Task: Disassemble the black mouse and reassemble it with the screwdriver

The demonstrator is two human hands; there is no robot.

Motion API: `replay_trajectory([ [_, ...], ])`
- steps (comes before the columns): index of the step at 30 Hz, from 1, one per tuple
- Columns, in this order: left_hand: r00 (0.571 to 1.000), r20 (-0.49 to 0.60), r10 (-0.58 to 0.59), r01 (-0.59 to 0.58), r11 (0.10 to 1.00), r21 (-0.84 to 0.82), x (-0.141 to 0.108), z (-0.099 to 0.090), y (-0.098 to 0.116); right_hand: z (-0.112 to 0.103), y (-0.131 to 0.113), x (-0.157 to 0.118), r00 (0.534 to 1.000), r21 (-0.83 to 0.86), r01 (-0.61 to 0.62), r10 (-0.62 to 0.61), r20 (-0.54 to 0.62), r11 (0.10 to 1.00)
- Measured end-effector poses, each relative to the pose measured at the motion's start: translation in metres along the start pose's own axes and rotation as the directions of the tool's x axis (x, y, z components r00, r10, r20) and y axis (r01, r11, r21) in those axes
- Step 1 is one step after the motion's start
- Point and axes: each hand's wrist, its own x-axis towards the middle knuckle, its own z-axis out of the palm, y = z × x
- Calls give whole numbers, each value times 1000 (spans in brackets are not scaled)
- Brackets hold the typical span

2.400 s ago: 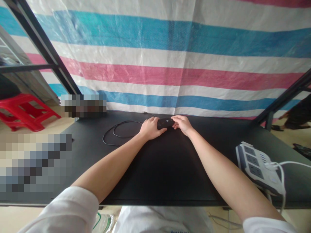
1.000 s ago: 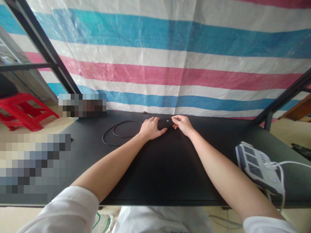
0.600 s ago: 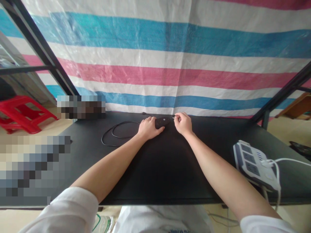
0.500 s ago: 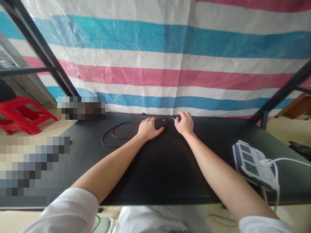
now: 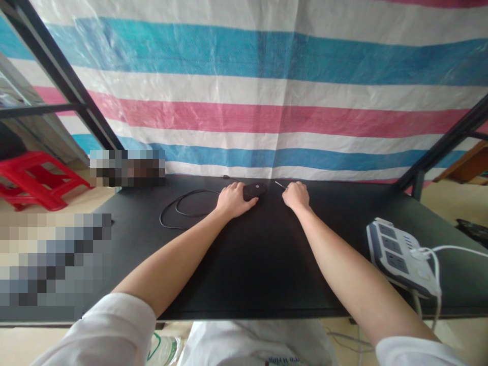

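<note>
My left hand (image 5: 232, 199) is closed around the near left side of a black computer mouse (image 5: 254, 190), which rests on the black tabletop (image 5: 244, 264). A small light round mark shows on the mouse. Its black cable (image 5: 162, 213) loops out to the left, and a plug end (image 5: 226, 177) lies beyond my left hand. To the right of the mouse and apart from it, my right hand (image 5: 297, 195) is closed on a thin screwdriver (image 5: 280, 184). The metal shaft points left and away from me; the fingers hide the handle.
On the right of the table sits a white power strip (image 5: 400, 256) with white cables plugged in. A striped plastic sheet (image 5: 244, 119) hangs behind the table. Black frame posts (image 5: 438, 147) stand at both sides. A red stool (image 5: 41, 178) is on the floor at left.
My right hand has moved slightly right, away from the mouse, and its fingers have curled in. The screwdriver's shaft shows longer now. My left hand and the mouse stay in place.
</note>
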Motion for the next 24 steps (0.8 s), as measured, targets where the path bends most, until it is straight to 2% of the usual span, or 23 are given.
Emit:
replay_trajectory([
  [3, 1000, 6, -5, 5, 1000, 5, 0, -1, 0, -3, -1, 0, 999, 25, -50, 49, 21, 998],
  [7, 1000, 4, 3, -3, 1000, 9, 0, 0, 0, -4, -3, 1, 989, 177, -143, 148, -14, 974],
  [10, 1000, 0, 2, -2, 1000, 15, 1, 0, 0, 1, -2, 7, 986, 290, -62, 104, -131, 955],
  [13, 1000, -11, -10, 11, 1000, 24, 1, 1, -1, 11, 3, 16, 954, 432, 48, 87, -285, 901],
  [16, 1000, -23, -15, 15, 1000, 22, 1, 2, -1, 22, 9, 25, 906, 639, 176, 130, -403, 749],
  [18, 1000, -24, -16, 16, 1000, 16, 1, 2, -1, 26, 11, 29, 902, 768, 222, 174, -396, 600],
  [22, 1000, -20, -21, 21, 1000, 9, 1, 1, 0, 22, 7, 31, 943, 942, 170, 231, -240, 288],
  [24, 1000, -19, -22, 22, 1000, 10, 0, 1, 0, 17, 3, 29, 958, 978, 103, 247, -146, 179],
])
